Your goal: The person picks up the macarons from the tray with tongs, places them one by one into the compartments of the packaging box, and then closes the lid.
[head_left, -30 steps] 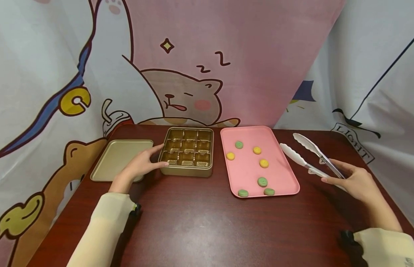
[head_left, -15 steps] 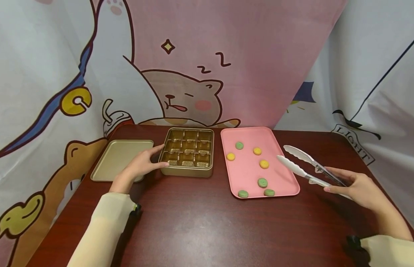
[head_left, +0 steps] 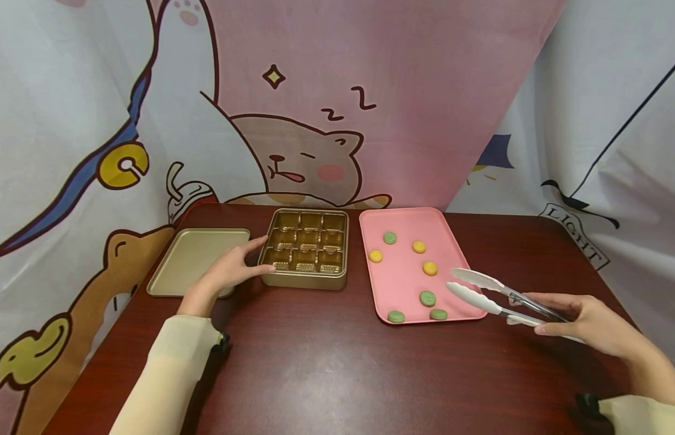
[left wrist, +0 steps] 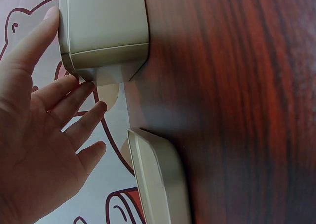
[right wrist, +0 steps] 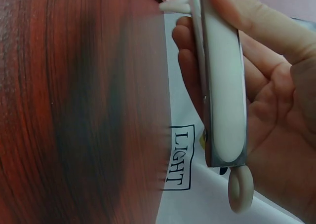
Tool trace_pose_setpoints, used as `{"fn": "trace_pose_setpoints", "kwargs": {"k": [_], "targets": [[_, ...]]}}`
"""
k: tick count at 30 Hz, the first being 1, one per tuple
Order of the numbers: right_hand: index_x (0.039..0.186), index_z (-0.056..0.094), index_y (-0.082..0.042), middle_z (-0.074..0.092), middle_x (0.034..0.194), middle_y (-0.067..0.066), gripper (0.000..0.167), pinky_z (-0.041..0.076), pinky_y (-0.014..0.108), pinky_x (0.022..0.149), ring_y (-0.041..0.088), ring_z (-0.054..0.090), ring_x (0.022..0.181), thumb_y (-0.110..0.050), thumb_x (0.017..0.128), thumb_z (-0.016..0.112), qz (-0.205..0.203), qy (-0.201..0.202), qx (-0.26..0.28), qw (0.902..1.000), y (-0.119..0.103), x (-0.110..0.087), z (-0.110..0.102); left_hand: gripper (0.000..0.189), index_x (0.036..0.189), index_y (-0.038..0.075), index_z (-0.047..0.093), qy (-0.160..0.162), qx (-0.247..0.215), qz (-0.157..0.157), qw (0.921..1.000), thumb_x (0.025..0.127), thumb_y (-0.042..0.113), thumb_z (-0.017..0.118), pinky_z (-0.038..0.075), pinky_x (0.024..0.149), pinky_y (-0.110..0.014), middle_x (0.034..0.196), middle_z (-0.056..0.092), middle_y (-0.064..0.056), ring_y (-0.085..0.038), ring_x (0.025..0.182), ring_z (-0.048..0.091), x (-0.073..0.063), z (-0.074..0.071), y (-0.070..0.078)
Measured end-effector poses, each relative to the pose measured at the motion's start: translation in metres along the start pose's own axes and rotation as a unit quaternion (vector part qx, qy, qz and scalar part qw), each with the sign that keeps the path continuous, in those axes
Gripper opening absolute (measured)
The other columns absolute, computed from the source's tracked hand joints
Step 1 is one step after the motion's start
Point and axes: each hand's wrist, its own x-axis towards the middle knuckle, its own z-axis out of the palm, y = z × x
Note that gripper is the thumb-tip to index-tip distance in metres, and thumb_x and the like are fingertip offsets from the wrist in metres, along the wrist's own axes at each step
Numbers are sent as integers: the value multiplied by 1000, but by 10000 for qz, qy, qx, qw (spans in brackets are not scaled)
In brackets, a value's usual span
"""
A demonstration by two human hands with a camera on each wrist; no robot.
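Observation:
My left hand [head_left: 232, 266] rests at the left side of a square gold tin [head_left: 304, 281]. Its thumb lies on the near left rim and its index finger touches the left edge; the other fingers are spread loosely in the left wrist view. A gold plastic insert [head_left: 307, 238] with several bare compartments fills the tin. My right hand [head_left: 593, 320] grips white-tipped metal tongs [head_left: 500, 302], parted at the ends, over the right edge of a pink tray [head_left: 402, 284]. On that tray lie several green macarons [head_left: 427, 298] and 3 yellow ones [head_left: 430, 268].
A flat gold lid [head_left: 190, 260] lies left of the tin, partly behind my left hand. The dark wooden table [head_left: 326, 362] runs toward me. Printed cloth [head_left: 413, 109] hangs along its back and sides. In the right wrist view the tongs' ring [right wrist: 240, 189] sticks out at the handle end.
My right hand has moved nearer and slightly right, bringing the tong tips down and left over the pink tray's edge; the tips have drawn closer together. My left hand has stayed at the tin.

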Motion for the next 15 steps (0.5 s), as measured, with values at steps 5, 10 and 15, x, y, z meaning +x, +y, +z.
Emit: {"fn": "trace_pose_setpoints", "kwargs": {"k": [5, 10, 15], "targets": [[131, 64, -3, 72, 108, -19, 53, 49, 16, 67, -7, 58, 89, -12, 81, 81, -102, -292, 181, 9994, 2, -5, 4, 88, 157, 14, 32, -26, -18, 1, 10000, 88, 51, 71, 32, 114, -62, 158, 37, -21, -44, 144, 36, 0, 0, 0], [132, 62, 1, 71, 109, -20, 50, 52, 18, 66, -5, 60, 87, -5, 85, 76, -263, -631, 572, 9960, 5, -7, 4, 87, 157, 14, 32, -29, -69, 5, 10000, 88, 50, 71, 31, 114, -63, 158, 37, -21, -44, 145, 35, 0, 0, -1], [135, 61, -1, 70, 109, -20, 47, 53, 18, 66, -4, 62, 87, 0, 88, 71, -429, -1006, 879, 9901, 8, -7, 4, 85, 157, 14, 33, -49, -81, 8, 10000, 89, 47, 72, 32, 114, -63, 159, 36, -20, -44, 145, 35, 0, 1, -2]]}}
